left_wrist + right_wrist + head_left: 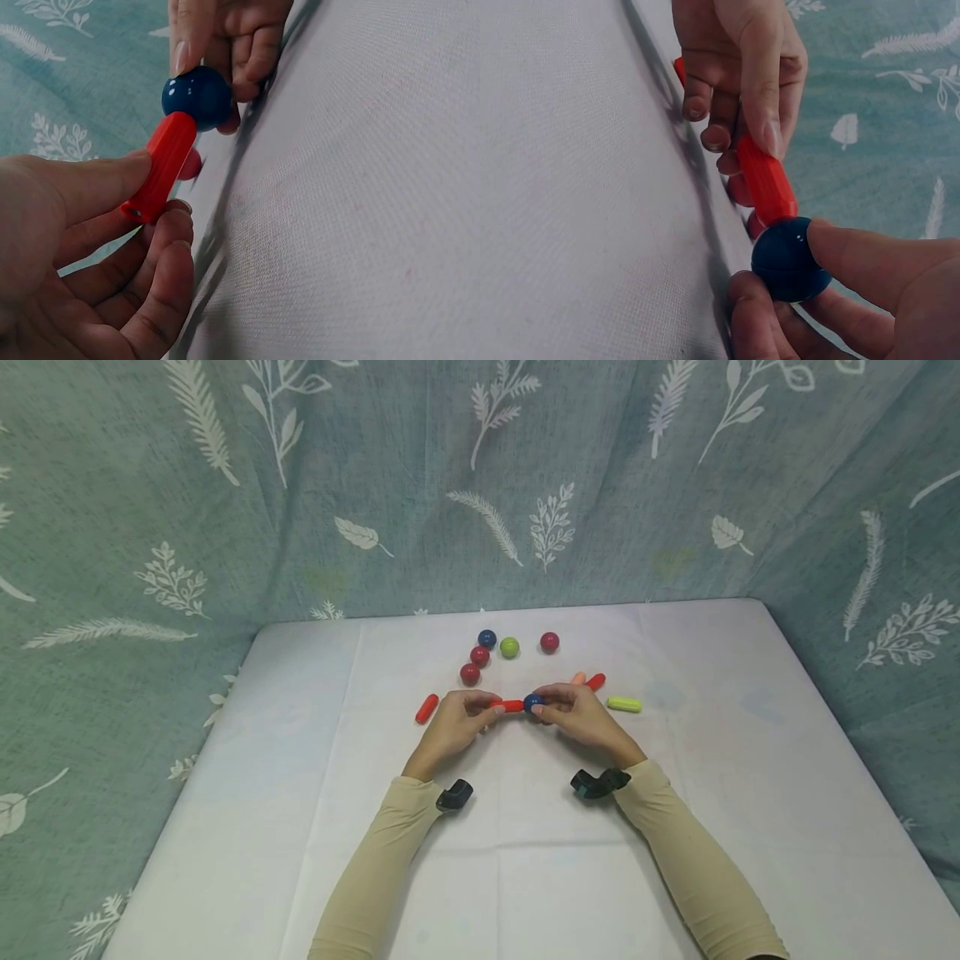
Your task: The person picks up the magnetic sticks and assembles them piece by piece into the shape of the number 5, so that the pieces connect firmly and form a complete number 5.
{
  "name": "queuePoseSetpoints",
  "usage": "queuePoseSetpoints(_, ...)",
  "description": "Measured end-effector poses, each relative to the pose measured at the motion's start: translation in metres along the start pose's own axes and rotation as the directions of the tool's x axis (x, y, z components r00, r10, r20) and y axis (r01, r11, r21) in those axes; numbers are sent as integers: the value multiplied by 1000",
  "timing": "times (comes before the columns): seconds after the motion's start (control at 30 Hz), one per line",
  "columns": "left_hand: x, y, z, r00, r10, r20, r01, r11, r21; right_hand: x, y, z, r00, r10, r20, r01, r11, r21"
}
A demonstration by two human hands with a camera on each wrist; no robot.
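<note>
My left hand [454,722] pinches a short red ridged rod [166,161] between thumb and fingers. A shiny dark blue ball [787,262] is held by the thumb and fingertips of my right hand [581,717]. One end of the rod meets the ball's surface in both wrist views, and the rod's other end, in the left wrist view, shows a small hole. Both hands are close together over the middle of the white table [480,877]. The left fingers cover part of the rod in the head view.
Behind the hands lie red balls [470,674], another blue ball [487,638] and a green ball [509,647]. A loose red rod [427,708] is left of the left hand. Beside the right hand are a yellow-green rod [624,704], a red rod [596,682] and an orange rod [578,678].
</note>
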State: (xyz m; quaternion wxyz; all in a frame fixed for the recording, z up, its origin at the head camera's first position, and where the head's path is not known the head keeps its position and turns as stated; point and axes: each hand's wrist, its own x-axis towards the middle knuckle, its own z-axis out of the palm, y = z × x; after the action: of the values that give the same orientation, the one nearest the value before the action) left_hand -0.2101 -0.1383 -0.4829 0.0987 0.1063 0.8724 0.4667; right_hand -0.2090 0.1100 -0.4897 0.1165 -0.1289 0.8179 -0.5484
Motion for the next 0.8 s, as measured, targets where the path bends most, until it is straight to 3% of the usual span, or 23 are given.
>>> queuePoseSetpoints(0.57,2,1,0,1000,-15,7,15,1000,-11,1,0,-2,1000,18,2,-18,1000,0)
queuePoseSetpoints(0.8,1,0,-12,999,-31,-9,31,999,-13,3,3,-2,1000,27,14,-27,999,19)
